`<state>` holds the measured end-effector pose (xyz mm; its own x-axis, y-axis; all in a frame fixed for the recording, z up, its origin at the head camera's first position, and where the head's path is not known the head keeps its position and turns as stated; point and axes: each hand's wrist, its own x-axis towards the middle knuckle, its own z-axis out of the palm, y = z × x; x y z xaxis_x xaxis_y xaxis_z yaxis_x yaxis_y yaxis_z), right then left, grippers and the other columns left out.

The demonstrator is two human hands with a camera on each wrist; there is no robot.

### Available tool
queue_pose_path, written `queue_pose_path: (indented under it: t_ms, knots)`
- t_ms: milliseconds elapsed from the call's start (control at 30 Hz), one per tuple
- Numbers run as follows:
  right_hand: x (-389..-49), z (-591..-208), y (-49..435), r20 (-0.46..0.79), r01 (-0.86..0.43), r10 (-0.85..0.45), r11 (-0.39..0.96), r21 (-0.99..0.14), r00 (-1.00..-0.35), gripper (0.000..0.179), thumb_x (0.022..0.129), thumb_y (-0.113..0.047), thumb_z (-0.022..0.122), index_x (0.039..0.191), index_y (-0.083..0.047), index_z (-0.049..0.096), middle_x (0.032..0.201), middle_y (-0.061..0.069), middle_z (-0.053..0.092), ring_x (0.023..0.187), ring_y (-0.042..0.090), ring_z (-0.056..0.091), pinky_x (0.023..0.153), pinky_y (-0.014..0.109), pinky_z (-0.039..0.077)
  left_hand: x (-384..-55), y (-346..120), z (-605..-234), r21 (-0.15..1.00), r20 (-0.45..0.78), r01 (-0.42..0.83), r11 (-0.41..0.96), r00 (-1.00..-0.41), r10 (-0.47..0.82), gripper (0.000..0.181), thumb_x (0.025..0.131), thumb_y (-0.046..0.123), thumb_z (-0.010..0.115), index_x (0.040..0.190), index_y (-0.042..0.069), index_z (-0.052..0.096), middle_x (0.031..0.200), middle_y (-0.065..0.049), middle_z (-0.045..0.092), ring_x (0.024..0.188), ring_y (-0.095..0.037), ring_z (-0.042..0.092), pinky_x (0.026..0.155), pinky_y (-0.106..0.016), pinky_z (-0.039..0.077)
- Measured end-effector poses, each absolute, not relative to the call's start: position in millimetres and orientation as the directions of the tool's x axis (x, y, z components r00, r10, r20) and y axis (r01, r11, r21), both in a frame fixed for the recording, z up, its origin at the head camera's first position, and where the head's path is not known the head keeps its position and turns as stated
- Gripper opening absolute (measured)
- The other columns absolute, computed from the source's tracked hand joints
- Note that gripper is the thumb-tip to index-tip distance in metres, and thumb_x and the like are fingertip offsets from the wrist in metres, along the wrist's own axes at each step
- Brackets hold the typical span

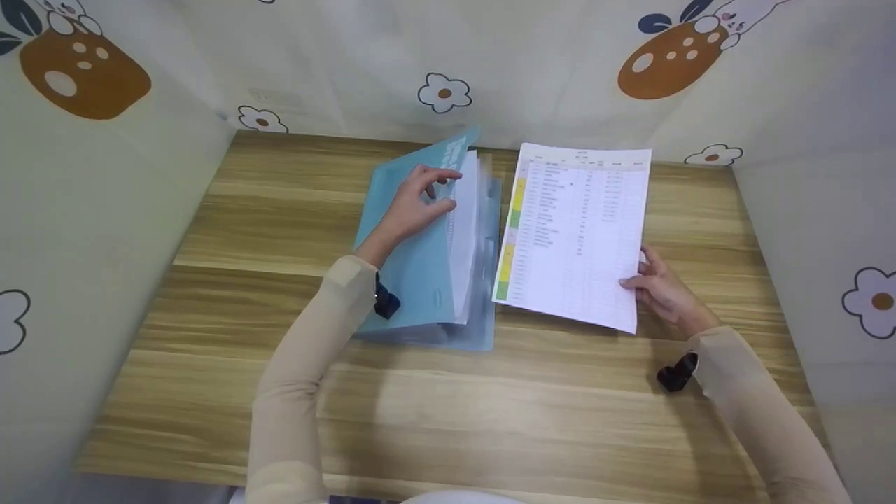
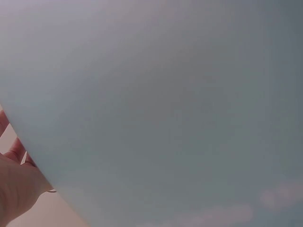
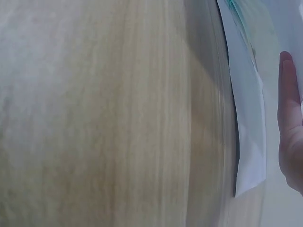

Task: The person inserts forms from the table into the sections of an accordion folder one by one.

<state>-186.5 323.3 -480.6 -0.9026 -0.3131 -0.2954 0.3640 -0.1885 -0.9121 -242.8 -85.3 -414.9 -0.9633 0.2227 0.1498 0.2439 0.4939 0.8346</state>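
Observation:
A blue folder (image 1: 413,259) lies on the table with its front cover raised. White papers (image 1: 467,231) show inside it. My left hand (image 1: 416,199) is over the cover, index finger and thumb apart, their tips right at its free edge. In the left wrist view the cover (image 2: 165,113) fills most of the picture and partly hides the hand (image 2: 19,184). To the right, my right hand (image 1: 661,290) pinches the right edge of a printed sheet (image 1: 574,238), thumb on the front. This sheet has a table and a coloured left column, and it is tilted up.
The wood-grain table (image 1: 210,364) has walls with a printed cloth (image 1: 336,77) at the back and both sides. The folder's back cover (image 1: 483,329) sticks out close to the sheet's left edge.

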Motion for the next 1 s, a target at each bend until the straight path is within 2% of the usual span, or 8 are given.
queue_pose_path:
  t_ms: [233,433,533,733,1000]
  knots:
    - [-184.5,-483.5,322.0,-0.154,0.247,-0.341,-0.248,-0.937,-0.927,0.090,0.077,0.024,0.038,0.142,-0.023,-0.003,0.121,0.012,0.039,0.095,0.022,0.055,0.068,0.032,0.048,-242.4,-85.4,-415.2,0.837,0.172,0.268,0.478,-0.957,0.234,0.036,0.078,0.017,0.059,0.114,0.017,0.059,0.103,-0.005,0.046,0.082,-0.019,0.041,0.069,-0.028,0.037]
    - [-180.2,-482.0,318.6,-0.137,0.192,-0.309,-0.155,-0.969,-0.941,0.078,0.078,0.021,0.041,0.142,-0.013,0.012,0.132,0.012,0.025,0.093,0.018,0.053,0.067,0.029,0.048,-241.4,-84.7,-413.9,0.838,0.145,0.241,0.490,-0.964,0.225,0.038,0.077,0.017,0.061,0.114,0.019,0.058,0.104,-0.002,0.045,0.084,-0.016,0.040,0.069,-0.027,0.038]
    - [-177.4,-479.7,315.4,-0.127,0.158,-0.289,-0.088,-0.983,-0.949,0.072,0.079,0.019,0.043,0.141,-0.008,0.017,0.133,0.013,0.024,0.091,0.017,0.054,0.067,0.028,0.048,-241.2,-84.9,-413.9,0.836,0.136,0.231,0.497,-0.966,0.220,0.038,0.077,0.020,0.061,0.115,0.021,0.058,0.104,0.001,0.044,0.085,-0.015,0.040,0.068,-0.027,0.039]
    - [-173.6,-478.7,310.4,-0.053,0.082,-0.263,-0.101,-0.992,-0.963,0.069,0.079,0.021,0.041,0.139,-0.003,0.019,0.125,0.017,0.031,0.089,0.020,0.057,0.067,0.029,0.048,-242.1,-85.5,-415.0,0.839,0.134,0.228,0.494,-0.966,0.220,0.038,0.077,0.021,0.060,0.115,0.022,0.058,0.103,0.001,0.044,0.085,-0.015,0.040,0.067,-0.027,0.039]
    - [-171.8,-480.0,307.3,-0.020,0.032,-0.227,-0.049,-0.998,-0.974,0.066,0.082,0.016,0.044,0.140,-0.007,0.021,0.132,0.018,0.028,0.087,0.018,0.058,0.067,0.028,0.048,-242.0,-85.3,-414.3,0.842,0.135,0.231,0.488,-0.965,0.224,0.038,0.077,0.019,0.060,0.115,0.020,0.058,0.103,0.000,0.044,0.084,-0.015,0.040,0.069,-0.027,0.038]
